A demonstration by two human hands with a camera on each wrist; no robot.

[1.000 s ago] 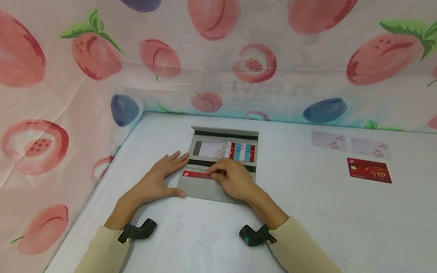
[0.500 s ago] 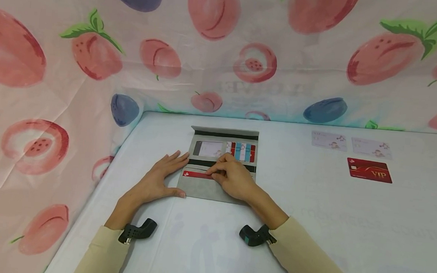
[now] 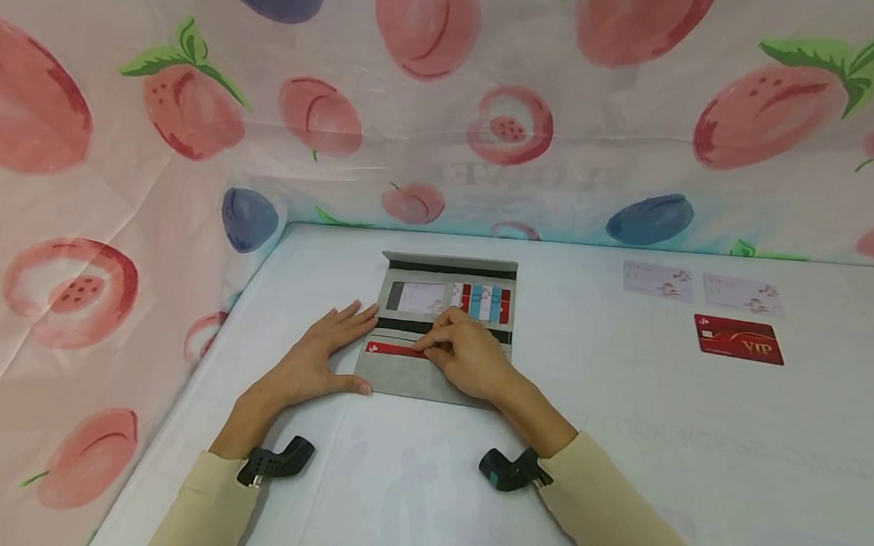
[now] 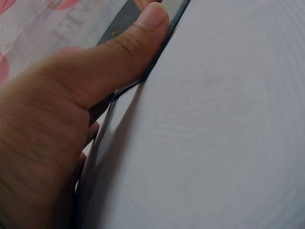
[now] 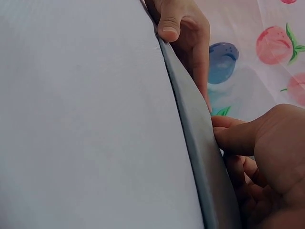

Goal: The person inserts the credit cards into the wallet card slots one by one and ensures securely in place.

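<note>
A grey wallet (image 3: 415, 380) lies unfolded on the table in the head view. A red card (image 3: 390, 349) sits in its lower slot, with only a narrow strip showing. My right hand (image 3: 471, 360) pinches this card at its upper edge between thumb and forefinger, hiding its right part. My left hand (image 3: 318, 353) rests with fingers spread along the wallet's left side, thumb at the lower left corner. In the left wrist view the thumb (image 4: 128, 55) presses on the wallet's edge. Upper pockets hold a pale card (image 3: 422, 298) and several red, blue and white cards (image 3: 486, 304).
Two pale cards (image 3: 658, 281) (image 3: 741, 295) and a red VIP card (image 3: 738, 339) lie on the white table (image 3: 619, 485) at the right. A fruit-print curtain (image 3: 596, 132) hangs behind the table and along its left side.
</note>
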